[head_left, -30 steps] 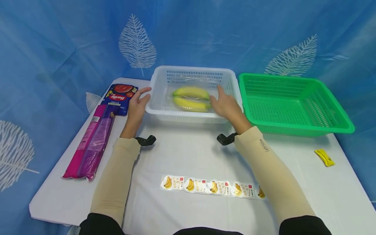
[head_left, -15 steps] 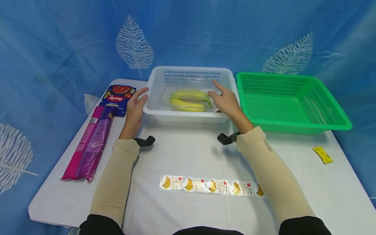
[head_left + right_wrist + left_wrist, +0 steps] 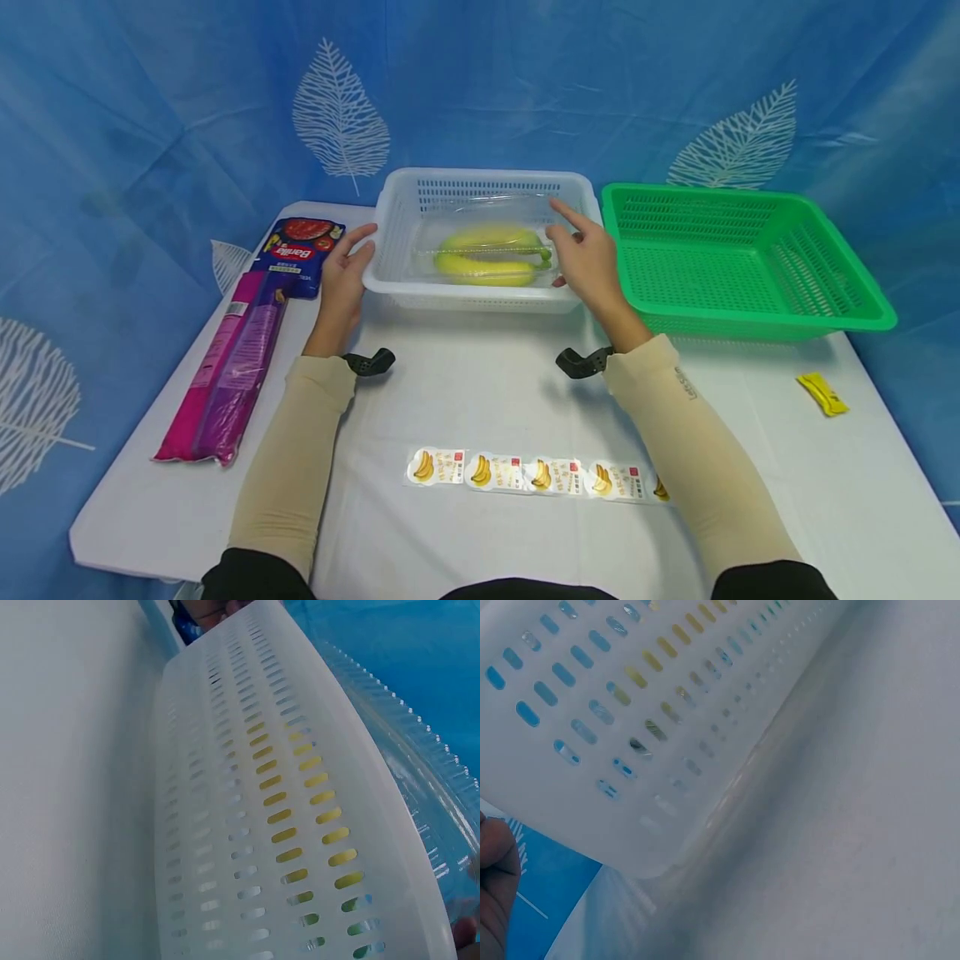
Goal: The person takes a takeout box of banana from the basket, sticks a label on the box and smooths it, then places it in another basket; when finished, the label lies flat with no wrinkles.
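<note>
A white plastic basket point(image 3: 465, 298) stands at the back middle of the table. Inside it is a clear plastic box point(image 3: 480, 204) with yellow-green bananas point(image 3: 487, 272) showing through. My right hand point(image 3: 592, 262) holds the box's right end, index finger stretched along it and other fingers lower down. In the right wrist view, the box's ridged edge point(image 3: 397, 705) rises above the basket rim. My left hand point(image 3: 343, 275) holds the basket's left rim with bent finger and thumb. Its thumb point(image 3: 495, 841) shows beside the basket in the left wrist view.
A green basket point(image 3: 735, 312) stands to the right. Left of the white basket lie a blue Barilla pouch point(image 3: 300, 254) and a long purple-pink packet point(image 3: 225, 375). A strip of banana stickers point(image 3: 525, 475) lies in front, and a small yellow packet point(image 3: 822, 394) at the right.
My right hand has shifted from over the bananas to the box's right end. The clear box has become more visible, its upper edge higher in view. The left hand stays at the rim.
</note>
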`<state>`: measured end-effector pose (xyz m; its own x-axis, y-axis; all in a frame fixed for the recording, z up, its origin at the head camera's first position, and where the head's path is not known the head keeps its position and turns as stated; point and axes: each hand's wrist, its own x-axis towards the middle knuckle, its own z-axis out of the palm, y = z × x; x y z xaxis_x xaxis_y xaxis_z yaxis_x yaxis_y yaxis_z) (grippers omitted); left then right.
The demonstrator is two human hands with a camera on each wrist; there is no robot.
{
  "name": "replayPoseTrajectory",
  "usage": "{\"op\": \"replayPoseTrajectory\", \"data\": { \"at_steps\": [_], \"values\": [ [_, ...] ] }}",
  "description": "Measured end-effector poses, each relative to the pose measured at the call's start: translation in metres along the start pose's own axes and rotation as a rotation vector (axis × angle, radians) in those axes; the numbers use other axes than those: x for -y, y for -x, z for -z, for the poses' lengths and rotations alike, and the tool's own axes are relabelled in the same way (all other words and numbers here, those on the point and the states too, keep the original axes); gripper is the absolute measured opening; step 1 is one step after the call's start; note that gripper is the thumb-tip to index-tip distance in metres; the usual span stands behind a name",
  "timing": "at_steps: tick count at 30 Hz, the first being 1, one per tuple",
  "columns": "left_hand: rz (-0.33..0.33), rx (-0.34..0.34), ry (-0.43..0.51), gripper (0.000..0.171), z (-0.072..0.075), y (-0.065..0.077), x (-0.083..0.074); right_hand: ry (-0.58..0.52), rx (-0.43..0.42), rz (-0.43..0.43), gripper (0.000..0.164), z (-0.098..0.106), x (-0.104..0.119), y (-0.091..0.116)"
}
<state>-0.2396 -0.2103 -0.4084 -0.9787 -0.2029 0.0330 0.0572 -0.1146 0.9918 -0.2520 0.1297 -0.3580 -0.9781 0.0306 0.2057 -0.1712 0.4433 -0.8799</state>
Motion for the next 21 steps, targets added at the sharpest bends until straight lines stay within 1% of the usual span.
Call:
{"op": "replayPoseTrajectory", "data": {
  "at_steps": [3, 6, 9, 13, 17, 19, 21],
  "values": [
    [-0.004, 0.004, 0.01, 0.034, 0.0, 0.0, 0.0, -0.045, -0.04, 0.024, 0.047, 0.002, 0.0, 0.001],
    [-0.008, 0.009, 0.02, 0.034, 0.001, 0.0, 0.002, -0.119, -0.068, 0.039, 0.046, 0.004, 0.0, 0.002],
    [-0.008, 0.005, 0.03, 0.034, 0.001, 0.0, 0.003, -0.207, -0.085, 0.042, 0.046, 0.007, -0.002, 0.003],
    [-0.004, -0.006, 0.042, 0.034, 0.002, 0.001, 0.003, -0.358, -0.102, 0.059, 0.046, 0.009, 0.0, 0.006],
    [0.006, -0.002, 0.048, 0.035, 0.0, 0.0, 0.003, -0.534, -0.12, 0.091, 0.046, 0.014, 0.009, 0.014],
    [0.01, -0.001, 0.052, 0.035, -0.001, 0.0, 0.002, -0.597, -0.125, 0.108, 0.046, 0.019, 0.015, 0.019],
    [0.011, 0.001, 0.062, 0.034, -0.002, -0.001, 0.002, -0.632, -0.126, 0.12, 0.046, 0.025, 0.021, 0.025]
  ]
}}
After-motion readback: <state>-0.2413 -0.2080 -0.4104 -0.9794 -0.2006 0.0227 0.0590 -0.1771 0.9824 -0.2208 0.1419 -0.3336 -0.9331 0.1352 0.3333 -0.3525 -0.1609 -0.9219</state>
